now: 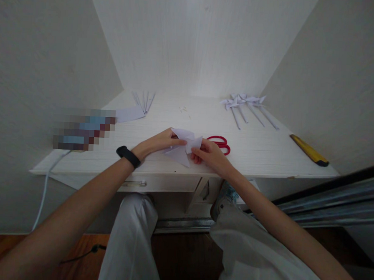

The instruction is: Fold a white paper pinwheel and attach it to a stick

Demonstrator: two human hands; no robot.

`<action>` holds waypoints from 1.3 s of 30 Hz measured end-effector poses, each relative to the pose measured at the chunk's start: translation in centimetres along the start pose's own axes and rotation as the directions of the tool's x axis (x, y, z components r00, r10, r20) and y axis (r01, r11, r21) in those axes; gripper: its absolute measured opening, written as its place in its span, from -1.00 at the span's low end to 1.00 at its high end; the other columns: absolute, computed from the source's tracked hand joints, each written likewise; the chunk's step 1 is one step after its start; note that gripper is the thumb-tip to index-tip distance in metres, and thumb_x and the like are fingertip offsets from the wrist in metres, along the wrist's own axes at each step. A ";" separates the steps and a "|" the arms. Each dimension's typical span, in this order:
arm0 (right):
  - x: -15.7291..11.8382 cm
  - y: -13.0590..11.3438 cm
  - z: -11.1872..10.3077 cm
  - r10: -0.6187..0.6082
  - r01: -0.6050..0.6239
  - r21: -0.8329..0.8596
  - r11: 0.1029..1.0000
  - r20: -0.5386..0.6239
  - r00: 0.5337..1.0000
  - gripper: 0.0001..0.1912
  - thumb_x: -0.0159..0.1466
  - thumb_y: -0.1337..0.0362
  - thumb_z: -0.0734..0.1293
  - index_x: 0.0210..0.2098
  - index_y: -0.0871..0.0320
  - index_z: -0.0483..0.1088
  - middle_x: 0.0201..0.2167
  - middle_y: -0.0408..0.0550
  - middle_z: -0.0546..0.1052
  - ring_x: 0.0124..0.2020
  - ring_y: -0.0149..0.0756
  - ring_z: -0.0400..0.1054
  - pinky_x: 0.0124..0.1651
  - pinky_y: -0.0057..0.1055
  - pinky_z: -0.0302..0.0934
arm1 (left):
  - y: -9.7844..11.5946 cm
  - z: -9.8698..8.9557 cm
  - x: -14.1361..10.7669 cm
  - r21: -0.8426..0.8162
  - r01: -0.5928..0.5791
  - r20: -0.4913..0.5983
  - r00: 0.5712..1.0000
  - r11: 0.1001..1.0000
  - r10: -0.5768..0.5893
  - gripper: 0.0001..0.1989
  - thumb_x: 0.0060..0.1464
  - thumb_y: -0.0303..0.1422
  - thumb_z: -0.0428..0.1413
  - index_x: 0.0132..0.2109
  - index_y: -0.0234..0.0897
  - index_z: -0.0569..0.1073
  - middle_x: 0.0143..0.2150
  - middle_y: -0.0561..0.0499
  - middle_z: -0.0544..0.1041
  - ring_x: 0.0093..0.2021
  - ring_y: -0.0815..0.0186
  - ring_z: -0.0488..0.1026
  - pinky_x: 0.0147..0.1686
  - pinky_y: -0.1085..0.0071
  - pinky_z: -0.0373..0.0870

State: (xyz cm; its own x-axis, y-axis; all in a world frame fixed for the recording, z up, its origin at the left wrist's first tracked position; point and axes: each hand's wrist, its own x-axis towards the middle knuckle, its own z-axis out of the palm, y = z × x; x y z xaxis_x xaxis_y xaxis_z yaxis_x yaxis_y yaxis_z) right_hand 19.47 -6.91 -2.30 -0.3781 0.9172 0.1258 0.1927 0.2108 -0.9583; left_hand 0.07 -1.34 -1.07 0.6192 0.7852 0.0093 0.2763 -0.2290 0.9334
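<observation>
Carefully Pinching Folded White Paper

The left hand and right hand are both pressing thumb and fingers onto the paper, which is sitting over the table, near red-handled scissors. It is probably feeling light and creasing easily, so its folded edges are offering the safest hold. Below, a closed drawer is hiding any contents.

Red-handled scissors, blades hidden by right hand; blue-and-red object pixelated; tiny pale slivers too small to identify.
</observation>
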 end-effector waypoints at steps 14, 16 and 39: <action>-0.1 0.0 -0.1 -0.010 0.010 -0.030 1.000 0.006 1.000 -0.84 0.18 0.21 0.28 -0.34 0.20 0.31 -0.53 -0.15 0.45 -0.59 -0.50 0.31 -0.50 -0.52 0.22 | 0.0 -0.1 0.2 0.016 -0.039 0.034 0.999 0.999 0.038 -0.71 -0.03 -0.29 0.17 -0.16 -0.36 0.54 -0.25 -0.03 0.58 -0.26 0.31 0.48 -0.21 0.39 0.40; -0.1 -0.1 -0.1 -0.004 0.004 -0.027 1.000 0.003 1.000 -0.85 0.18 0.22 0.28 -0.36 0.20 0.30 -0.53 -0.15 0.45 -0.59 -0.50 0.30 -0.50 -0.51 0.22 | 0.1 -0.1 0.2 0.002 -0.032 0.034 0.999 0.999 0.031 -0.71 -0.03 -0.29 0.17 -0.15 -0.36 0.53 -0.22 -0.04 0.58 -0.27 0.32 0.48 -0.22 0.39 0.41; -0.2 -0.1 0.0 -0.009 0.009 -0.022 1.000 0.005 1.000 -0.85 0.19 0.22 0.28 -0.35 0.20 0.30 -0.52 -0.15 0.45 -0.58 -0.48 0.30 -0.49 -0.50 0.22 | 0.6 0.2 0.1 -0.025 -0.014 0.036 0.999 1.000 0.015 -0.78 -0.03 -0.37 0.15 -0.22 -0.39 0.54 -0.31 -0.02 0.59 -0.33 0.34 0.48 -0.26 0.43 0.41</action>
State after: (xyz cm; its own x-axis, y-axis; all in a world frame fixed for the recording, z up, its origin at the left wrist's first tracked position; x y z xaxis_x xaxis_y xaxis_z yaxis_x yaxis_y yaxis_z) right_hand 19.54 -7.08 -2.22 -0.3847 0.9134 0.1329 0.2090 0.2264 -0.9514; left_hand 0.45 -1.46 -0.55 0.6497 0.7601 0.0106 0.2487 -0.2257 0.9419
